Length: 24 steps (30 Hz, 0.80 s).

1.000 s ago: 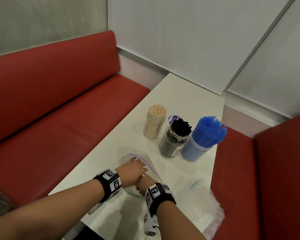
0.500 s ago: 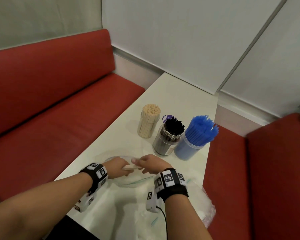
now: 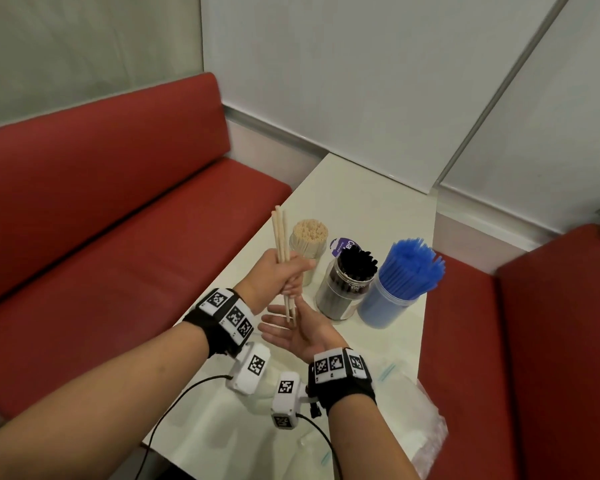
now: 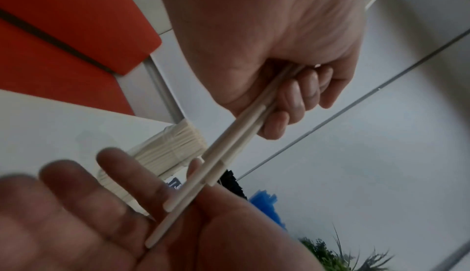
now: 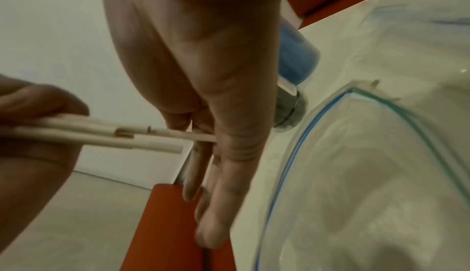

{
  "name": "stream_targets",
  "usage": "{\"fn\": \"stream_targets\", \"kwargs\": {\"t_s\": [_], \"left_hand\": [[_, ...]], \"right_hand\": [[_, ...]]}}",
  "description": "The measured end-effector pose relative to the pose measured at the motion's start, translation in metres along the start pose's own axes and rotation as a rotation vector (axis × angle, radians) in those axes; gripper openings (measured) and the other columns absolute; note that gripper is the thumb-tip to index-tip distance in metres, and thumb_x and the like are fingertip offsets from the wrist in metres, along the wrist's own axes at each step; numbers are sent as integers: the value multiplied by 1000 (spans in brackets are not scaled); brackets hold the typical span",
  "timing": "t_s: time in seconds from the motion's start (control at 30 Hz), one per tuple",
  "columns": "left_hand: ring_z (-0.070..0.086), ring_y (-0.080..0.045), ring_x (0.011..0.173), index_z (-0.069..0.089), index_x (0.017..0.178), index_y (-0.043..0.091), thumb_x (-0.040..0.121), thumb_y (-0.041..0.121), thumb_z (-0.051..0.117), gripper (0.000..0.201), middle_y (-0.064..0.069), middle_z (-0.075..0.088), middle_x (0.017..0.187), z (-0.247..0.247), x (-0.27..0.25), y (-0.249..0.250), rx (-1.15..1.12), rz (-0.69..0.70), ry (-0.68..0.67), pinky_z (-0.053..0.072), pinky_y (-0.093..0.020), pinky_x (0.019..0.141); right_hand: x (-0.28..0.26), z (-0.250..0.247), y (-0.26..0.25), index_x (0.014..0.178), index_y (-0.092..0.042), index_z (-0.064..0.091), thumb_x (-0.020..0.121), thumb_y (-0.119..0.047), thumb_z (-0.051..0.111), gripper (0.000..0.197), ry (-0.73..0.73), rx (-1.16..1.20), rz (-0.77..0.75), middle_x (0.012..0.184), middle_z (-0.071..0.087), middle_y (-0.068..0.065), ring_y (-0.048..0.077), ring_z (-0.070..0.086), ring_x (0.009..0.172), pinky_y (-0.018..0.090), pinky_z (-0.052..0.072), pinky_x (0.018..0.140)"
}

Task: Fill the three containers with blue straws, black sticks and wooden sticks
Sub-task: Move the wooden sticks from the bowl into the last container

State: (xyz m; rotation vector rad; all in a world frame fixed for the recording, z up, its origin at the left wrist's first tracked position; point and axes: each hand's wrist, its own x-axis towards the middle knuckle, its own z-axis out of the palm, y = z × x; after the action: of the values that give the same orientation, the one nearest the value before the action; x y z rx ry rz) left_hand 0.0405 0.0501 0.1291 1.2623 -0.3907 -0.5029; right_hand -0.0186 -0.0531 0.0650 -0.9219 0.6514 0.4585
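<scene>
In the head view, the left hand (image 3: 284, 271) is clamping its grip mid-length on a few wooden sticks (image 3: 280, 237), held upright above the counter (image 3: 371, 202) near its left edge, beside the wooden-stick container (image 3: 307, 251). In the left wrist view, the stick ends are resting unevenly on the flat, relaxed right hand (image 4: 132, 225). In the right wrist view, the sticks are looking light, stiff and smooth; gripping mid-length should prevent slipping.

Three containers stand in a row on the table (image 3: 368, 202): the wooden sticks (image 3: 309, 233) at left, the black sticks (image 3: 355, 265) in the middle, the straws (image 3: 411, 268) at right. Nearer the person, plastic bags (image 3: 420, 410) lie on the table. A bench (image 3: 118, 237) runs along its left side.
</scene>
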Motion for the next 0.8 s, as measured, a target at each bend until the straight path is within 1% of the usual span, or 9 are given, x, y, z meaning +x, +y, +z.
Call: {"fn": "stream_targets", "kwargs": {"t_s": [0.13,0.3,0.4,0.43,0.53,0.57,0.63,0.7,0.8], "left_hand": [[32,-17,45,50,65,14,93,11,66,32,-5,34,50,-3,0,10,9,-5,-38,34,-27,49],[43,-21,45,52,54,14,87,33,73,43,-9,44,48,-15,-3,2,183,-119,34,43,-29,52],[36,-18,39,52,59,11,89,35,70,42,-7,39,48,-21,0,-5,209,-198,44,36,-22,44],[32,-16,37,53,63,10,89,30,69,36,-5,37,48,-24,2,-6,187,-237,32,32,-20,42],[25,-13,35,44,59,16,88,13,61,33,-1,33,47,-34,8,-13,196,-384,-160,22,-19,41],[23,-13,36,41,55,19,86,13,61,38,-1,32,46,-35,9,-16,215,-427,-252,20,-19,42],[21,-14,38,36,52,21,82,19,68,44,-2,28,48,-37,10,-20,258,-501,-409,20,-21,43],[23,-16,41,36,54,21,80,25,74,46,-3,26,50,-40,13,-25,266,-545,-511,26,-24,44],[23,-17,45,37,56,21,76,31,79,48,-4,25,54,-49,16,-36,274,-592,-501,28,-25,47]], "right_hand": [[-9,25,-15,133,-3,57,106,-44,41,52,-121,191,-123,126,66,24,36,68,112,51,53,100],[-11,38,-20,134,-14,59,104,-55,37,56,-159,294,-214,127,69,15,31,68,115,50,57,94],[-10,39,-23,111,-6,66,92,-71,38,73,-32,140,-249,84,73,10,25,72,78,43,57,81],[-10,37,-28,114,-6,65,89,-73,40,75,20,73,-316,80,72,9,22,70,73,39,56,78],[-16,33,-52,138,-10,55,89,-66,51,75,14,-92,-568,119,72,12,22,70,110,36,57,91],[-19,36,-60,136,-9,56,87,-62,61,72,-9,-141,-612,119,72,13,23,68,114,35,57,91],[-23,45,-73,112,-6,67,84,-43,77,48,-70,-235,-662,94,73,13,26,73,99,31,57,84],[-22,55,-79,84,-8,67,87,-32,77,27,-76,-261,-712,62,57,8,26,68,65,33,57,76],[-16,60,-82,72,-11,57,89,-41,73,38,21,-147,-763,49,40,-3,13,40,43,28,51,57]]}}
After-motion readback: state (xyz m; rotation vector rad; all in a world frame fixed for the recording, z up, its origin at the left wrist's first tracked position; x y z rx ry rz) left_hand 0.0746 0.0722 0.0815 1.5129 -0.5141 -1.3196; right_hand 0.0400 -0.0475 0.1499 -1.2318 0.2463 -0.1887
